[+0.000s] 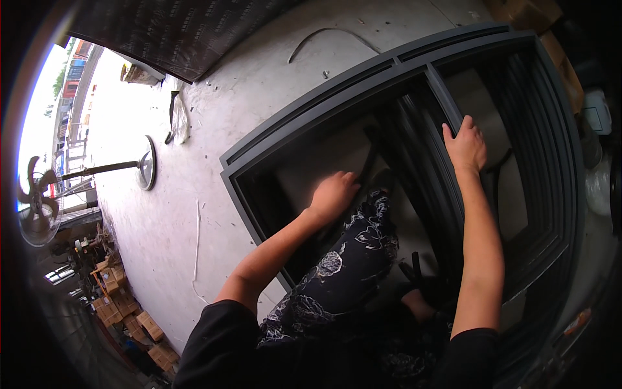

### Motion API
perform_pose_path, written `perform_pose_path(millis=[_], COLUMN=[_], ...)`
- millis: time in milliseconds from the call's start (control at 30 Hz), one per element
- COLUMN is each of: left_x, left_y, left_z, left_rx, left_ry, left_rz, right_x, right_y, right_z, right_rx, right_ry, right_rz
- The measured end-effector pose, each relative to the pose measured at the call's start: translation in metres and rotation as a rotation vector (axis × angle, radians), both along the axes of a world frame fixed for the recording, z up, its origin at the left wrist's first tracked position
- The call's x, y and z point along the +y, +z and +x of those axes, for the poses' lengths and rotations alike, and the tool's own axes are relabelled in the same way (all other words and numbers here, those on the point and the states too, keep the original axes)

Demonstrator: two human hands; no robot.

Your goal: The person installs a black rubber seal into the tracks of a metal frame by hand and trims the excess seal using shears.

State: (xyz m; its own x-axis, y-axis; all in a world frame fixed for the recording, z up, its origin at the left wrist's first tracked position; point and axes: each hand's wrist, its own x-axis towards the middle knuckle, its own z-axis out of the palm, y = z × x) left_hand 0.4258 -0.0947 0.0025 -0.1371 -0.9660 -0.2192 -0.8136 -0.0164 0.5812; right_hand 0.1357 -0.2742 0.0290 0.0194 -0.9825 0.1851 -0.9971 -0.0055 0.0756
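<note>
Noting pale grey floor (227, 188), bearing stacked rectangular dark-grey metal frames (337, 104) around legs in black flower-patterned trousers (330, 262). Spanning uppermost opening: straight dark-grey metal bar (442, 94), gripped by right hand (468, 149), thumb and fingers on opposite sides. Near thin black strip (368, 165): left hand (333, 196), fingers partly curled; cannot tell whether holding anything.

Two hands (468, 148) and stacked dark frames (441, 91), exact number unclear, are recorded. On the floor (240, 146): one pedestal fan (97, 170), one white strip (196, 243), one dark curved strip (334, 28). Cardboard boxes (150, 325): at least five.
</note>
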Motion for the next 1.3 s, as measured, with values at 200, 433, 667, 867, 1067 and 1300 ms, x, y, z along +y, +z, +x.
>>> perform_pose_path(millis=[200,433,667,867,1067,1300], left_x=[-0.200,-0.253,-0.251,-0.254,-0.258,-0.254], left_y=[-0.005,-0.027,-0.031,-0.030,-0.036,-0.025], left_z=[-0.104,-0.137,-0.129,-0.127,-0.130,-0.140], left_rx=[0.489,0.505,0.833,0.890,0.746,0.660], left_ry=[0.431,0.668,0.594,0.545,0.503,0.519], left_rz=[-0.105,0.076,0.109,0.109,0.017,-0.038], right_x=[0.001,0.000,0.000,0.000,0.000,-0.001], right_y=[0.002,0.005,0.007,0.010,0.007,0.002], right_z=[-0.002,-0.002,0.000,0.001,-0.002,-0.005], right_rx=[-0.015,-0.063,-0.078,-0.095,-0.136,-0.141], right_ry=[-0.011,-0.021,-0.027,-0.030,-0.011,-0.017], right_rz=[0.040,0.070,0.082,0.087,0.066,0.071])
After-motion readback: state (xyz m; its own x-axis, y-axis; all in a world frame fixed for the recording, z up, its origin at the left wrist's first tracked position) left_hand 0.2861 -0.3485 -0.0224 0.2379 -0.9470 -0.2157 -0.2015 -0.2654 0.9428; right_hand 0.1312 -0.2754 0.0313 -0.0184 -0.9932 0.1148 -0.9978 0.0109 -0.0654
